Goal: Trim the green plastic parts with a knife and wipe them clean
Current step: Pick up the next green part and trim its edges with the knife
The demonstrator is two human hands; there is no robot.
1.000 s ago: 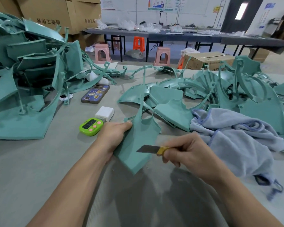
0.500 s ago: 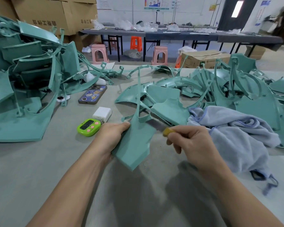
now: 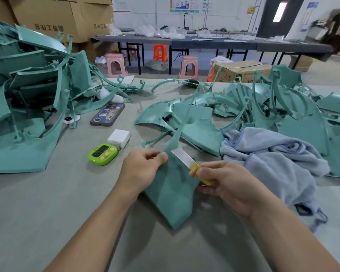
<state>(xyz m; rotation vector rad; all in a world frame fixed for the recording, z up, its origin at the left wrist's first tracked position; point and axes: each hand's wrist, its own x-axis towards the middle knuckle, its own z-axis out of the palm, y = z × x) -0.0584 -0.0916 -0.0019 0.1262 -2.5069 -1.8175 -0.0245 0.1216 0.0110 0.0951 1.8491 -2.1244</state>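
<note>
Two bare arms reach over a gray table (image 3: 47,203). The left hand (image 3: 141,169) holds a green part (image 3: 173,197) by its left edge. Its fingers (image 3: 151,154) are curled and pinch that edge, with the thumb on the front.

The part is in the middle, right in front of the person, between the two hands. It is wide and flat low down and ends in a point close to the table. I cannot tell if the point touches the table. A thin green strip runs up from the top of the part.

The right hand (image 3: 230,185) holds a knife (image 3: 186,160). Its fingers (image 3: 212,167) are curled round the yellow handle. The shiny blade points up and to the left. It lies against the front of the part, near the narrow top and just beside the left thumb.

A blue-gray cloth (image 3: 273,163) lies bunched up on the table, just right of the right hand. Behind it is the right pile (image 3: 287,110) of green parts. The left pile (image 3: 28,91) is tall and sits at the far left.

Between the left pile and the hands lie a green timer (image 3: 103,154) with pink buttons, a white charger (image 3: 118,138) just behind it, and a phone (image 3: 107,114) farther back.

Far behind stand brown boxes (image 3: 47,16), pink stools (image 3: 116,64) and a long dark bench (image 3: 204,43).
</note>
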